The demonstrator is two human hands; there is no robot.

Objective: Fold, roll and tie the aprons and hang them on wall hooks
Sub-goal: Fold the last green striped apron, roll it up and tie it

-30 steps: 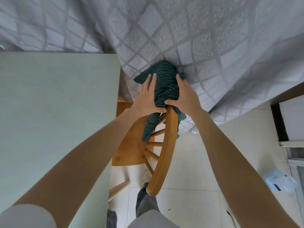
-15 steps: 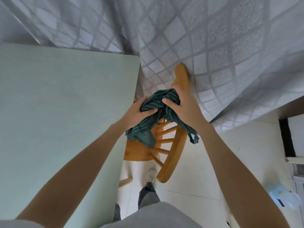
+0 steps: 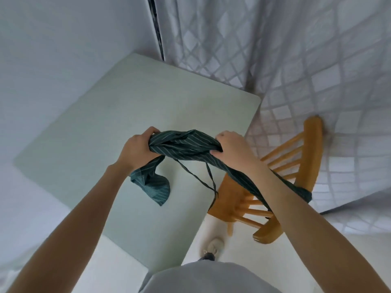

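Now the apron (image 3: pixel 186 144) is off the wooden chair (image 3: pixel 304 170), where both of my hands were pressing it against the top rail a second ago, and it hangs bunched between them above the pale green table (image 3: pixel 118 115). I read that as the pick-up finished and the spreading about to start; no fold, roll or tie is made yet, and I can see no wall hooks from this angle. My left hand (image 3: pixel 136 148) has its fingers curled around one end of the bundle, with a loose flap drooping below the wrist toward the tabletop. My right hand (image 3: pixel 229 149) clamps the other end, knuckles up, while a long tail of cloth trails back under that forearm toward the chair on the right. Two thin ties (image 3: pixel 196 176) dangle between my forearms.
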